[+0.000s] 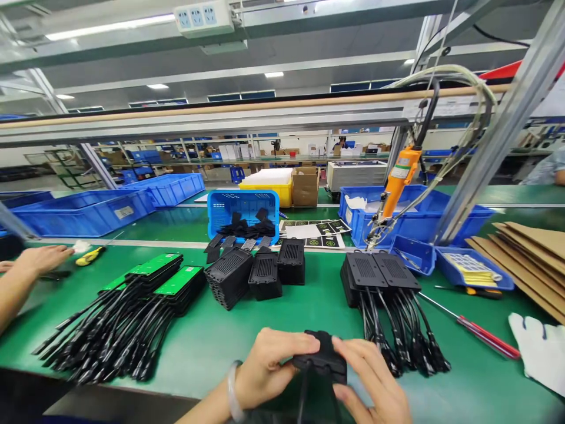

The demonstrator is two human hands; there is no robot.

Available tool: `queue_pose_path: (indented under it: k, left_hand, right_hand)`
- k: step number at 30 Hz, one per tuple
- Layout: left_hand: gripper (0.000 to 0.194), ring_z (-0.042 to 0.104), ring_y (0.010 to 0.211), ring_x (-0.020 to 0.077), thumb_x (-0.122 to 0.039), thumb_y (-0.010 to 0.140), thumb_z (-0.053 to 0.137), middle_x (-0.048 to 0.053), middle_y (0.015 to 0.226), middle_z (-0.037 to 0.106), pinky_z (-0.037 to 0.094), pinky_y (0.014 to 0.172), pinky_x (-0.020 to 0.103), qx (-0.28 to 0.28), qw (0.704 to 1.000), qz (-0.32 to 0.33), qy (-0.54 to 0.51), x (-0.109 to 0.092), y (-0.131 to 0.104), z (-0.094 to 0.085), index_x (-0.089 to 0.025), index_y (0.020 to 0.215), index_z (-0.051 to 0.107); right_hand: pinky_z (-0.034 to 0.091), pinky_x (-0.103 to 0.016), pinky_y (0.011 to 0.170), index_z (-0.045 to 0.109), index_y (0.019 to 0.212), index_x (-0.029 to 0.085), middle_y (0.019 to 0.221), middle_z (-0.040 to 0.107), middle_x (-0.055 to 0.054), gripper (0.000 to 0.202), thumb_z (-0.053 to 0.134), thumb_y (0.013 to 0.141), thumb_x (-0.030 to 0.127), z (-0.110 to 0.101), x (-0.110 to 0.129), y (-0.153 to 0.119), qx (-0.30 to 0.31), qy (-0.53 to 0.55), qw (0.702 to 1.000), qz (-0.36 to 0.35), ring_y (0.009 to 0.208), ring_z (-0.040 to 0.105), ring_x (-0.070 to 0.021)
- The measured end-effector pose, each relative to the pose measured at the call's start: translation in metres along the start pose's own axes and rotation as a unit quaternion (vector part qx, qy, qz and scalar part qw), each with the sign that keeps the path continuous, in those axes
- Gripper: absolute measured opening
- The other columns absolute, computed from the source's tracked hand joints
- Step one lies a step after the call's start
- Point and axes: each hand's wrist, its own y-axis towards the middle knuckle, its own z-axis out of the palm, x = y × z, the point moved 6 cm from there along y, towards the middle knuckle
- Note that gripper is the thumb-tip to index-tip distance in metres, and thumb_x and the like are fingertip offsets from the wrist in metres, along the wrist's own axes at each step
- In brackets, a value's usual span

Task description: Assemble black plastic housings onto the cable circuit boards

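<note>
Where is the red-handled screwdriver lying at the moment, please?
In the head view, the red-handled screwdriver lies on the green table at the right, between the stack of cabled black units and the white glove.

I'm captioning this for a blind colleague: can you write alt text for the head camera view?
Two bare hands, left hand and right hand, hold a black plastic box over a green workbench. Circuit boards with cables lie left, empty black casings behind, and closed boxes with cables right.
</note>
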Motion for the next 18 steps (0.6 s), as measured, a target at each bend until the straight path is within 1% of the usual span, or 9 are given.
queue_pose_path:
  k: [2, 4, 8, 11, 13, 14, 15, 17, 18]
  left_hand:
    - [0.049, 0.075, 0.096, 0.023, 0.0, 0.081, 0.063, 0.005, 0.104, 0.078, 0.06, 0.086, 0.028, -0.005, 0.999, -0.03, -0.024, -0.003, -0.01, -0.002, -0.029, 0.12, 0.07]
    - [0.048, 0.075, 0.095, 0.0226, 0.0, 0.081, 0.064, 0.004, 0.103, 0.078, 0.06, 0.086, 0.028, -0.014, 0.997, -0.06, -0.041, -0.005, -0.019, -0.004, -0.03, 0.117, 0.072]
    - [0.043, 0.076, 0.091, 0.0223, -0.001, 0.082, 0.063, 0.005, 0.101, 0.079, 0.061, 0.082, 0.026, -0.028, 0.996, -0.08, -0.04, -0.014, -0.029, -0.007, -0.029, 0.115, 0.073]
    - [0.049, 0.076, 0.091, 0.0216, 0.001, 0.084, 0.059, 0.006, 0.099, 0.079, 0.061, 0.083, 0.026, -0.041, 0.999, -0.015, 0.014, -0.026, -0.034, -0.014, -0.027, 0.123, 0.068]
    - [0.056, 0.074, 0.099, 0.0231, 0.0, 0.086, 0.057, 0.008, 0.106, 0.077, 0.058, 0.092, 0.032, -0.035, 0.992, 0.061, 0.107, -0.034, -0.042, -0.016, -0.026, 0.135, 0.058]
    - [0.058, 0.072, 0.103, 0.0245, -0.002, 0.087, 0.057, 0.01, 0.11, 0.076, 0.056, 0.097, 0.035, -0.025, 0.982, 0.097, 0.162, -0.037, -0.048, -0.015, -0.024, 0.141, 0.051]
    - [0.06, 0.07, 0.108, 0.026, -0.005, 0.089, 0.057, 0.011, 0.114, 0.073, 0.053, 0.101, 0.038, -0.012, 0.969, 0.127, 0.212, -0.038, -0.054, -0.012, -0.022, 0.145, 0.044]
    - [0.065, 0.067, 0.112, 0.028, -0.01, 0.09, 0.059, 0.013, 0.117, 0.071, 0.048, 0.106, 0.04, 0.011, 0.946, 0.17, 0.275, -0.04, -0.066, -0.005, -0.017, 0.15, 0.035]
    - [0.068, 0.067, 0.112, 0.0284, -0.011, 0.089, 0.061, 0.014, 0.115, 0.072, 0.047, 0.107, 0.041, 0.02, 0.94, 0.184, 0.288, -0.04, -0.072, -0.002, -0.015, 0.151, 0.032]
  right_hand:
    - [0.059, -0.022, 0.072, 0.063, 0.114, 0.018, 0.085, 0.069, -0.005, 0.025, 0.05, 0.097, 0.032, 0.006, 0.005, 0.006, -0.015, 0.1, 0.995, -0.014, 0.081, 0.066, -0.014]
    - [0.058, -0.024, 0.068, 0.062, 0.114, 0.018, 0.082, 0.069, -0.005, 0.022, 0.054, 0.095, 0.026, 0.014, 0.011, 0.006, -0.001, 0.161, 0.987, -0.028, 0.078, 0.064, -0.0143]
    - [0.059, -0.024, 0.068, 0.061, 0.118, 0.016, 0.082, 0.068, -0.005, 0.028, 0.059, 0.091, 0.02, 0.024, 0.019, -0.001, 0.028, 0.162, 0.985, -0.052, 0.079, 0.064, -0.0145]
    - [0.059, -0.02, 0.07, 0.068, 0.109, 0.019, 0.078, 0.072, -0.003, 0.021, 0.063, 0.088, 0.024, 0.02, 0.02, -0.006, -0.017, 0.146, 0.988, -0.052, 0.076, 0.067, -0.0132]
    - [0.057, -0.02, 0.086, 0.07, 0.112, 0.026, 0.099, 0.076, -0.005, 0.027, 0.068, 0.085, 0.026, 0.027, 0.012, -0.014, -0.004, 0.202, 0.979, 0.02, 0.096, 0.07, -0.014]
    - [0.054, -0.022, 0.094, 0.067, 0.119, 0.032, 0.116, 0.073, -0.004, 0.034, 0.068, 0.085, 0.027, 0.036, 0.005, -0.019, 0.032, 0.281, 0.954, 0.095, 0.11, 0.067, -0.0143]
    - [0.051, -0.025, 0.099, 0.063, 0.124, 0.038, 0.13, 0.067, -0.003, 0.039, 0.066, 0.087, 0.029, 0.05, -0.001, -0.028, 0.076, 0.39, 0.898, 0.187, 0.121, 0.061, -0.0153]
    - [0.051, -0.035, 0.1, 0.059, 0.128, 0.042, 0.137, 0.06, -0.002, 0.035, 0.056, 0.093, 0.04, 0.08, 0.002, -0.048, 0.146, 0.617, 0.692, 0.346, 0.124, 0.059, -0.019]
    - [0.051, -0.04, 0.099, 0.059, 0.127, 0.042, 0.134, 0.063, -0.003, 0.034, 0.052, 0.094, 0.043, 0.09, 0.008, -0.054, 0.163, 0.685, 0.597, 0.383, 0.12, 0.062, -0.0206]
